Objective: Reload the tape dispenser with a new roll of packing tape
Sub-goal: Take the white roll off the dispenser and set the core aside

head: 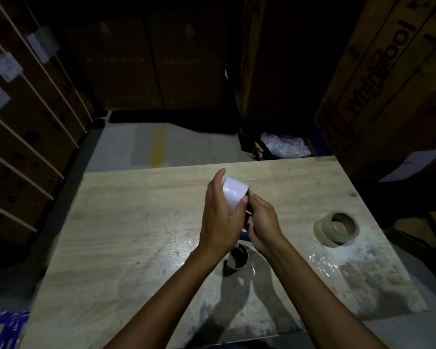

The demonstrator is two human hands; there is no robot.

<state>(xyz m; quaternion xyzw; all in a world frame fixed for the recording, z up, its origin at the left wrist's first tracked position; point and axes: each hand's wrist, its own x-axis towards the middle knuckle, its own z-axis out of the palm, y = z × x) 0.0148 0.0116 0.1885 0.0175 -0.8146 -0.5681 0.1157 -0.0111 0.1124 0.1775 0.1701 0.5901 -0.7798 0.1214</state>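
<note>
Both hands at frame centre: left hand (219, 217) wraps the glossy tape roll (233, 193); right hand (263, 229) pinches its edge. Judged light, rigid, slippery; grip the sides.

We record a pale wood-grain table (136, 210), matt, with scuffed grey patches and glossy film traces. The tape roll (233, 195) in hand is glossy and reflective. The second roll (336, 229) shows a matt cardboard core. The boxes (388, 79) are cardboard.
</note>
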